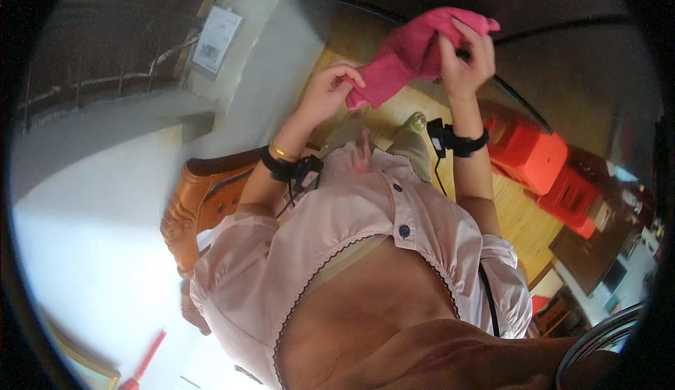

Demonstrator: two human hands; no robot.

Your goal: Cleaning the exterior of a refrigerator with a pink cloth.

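A bright pink fabric item [403,55], perhaps a sock, stretches between both hands in front of the body. My left hand [335,92] pinches its lower left end between thumb and fingers. At the upper right, my right hand [469,58] grips the cloth's wider part, with thumb and fingers bent around an edge. Each wrist wears a black strap with a small device. Something pinkish and blurred [363,153] lies over the lap, too unclear to name.
Red plastic stools [532,153] are on the wooden floor to the right, near a dark brown table [590,253]. A carved wooden chair [195,195] is behind at left, beside a pale wall [95,221]. Black cables [519,100] cross the view beyond the hands.
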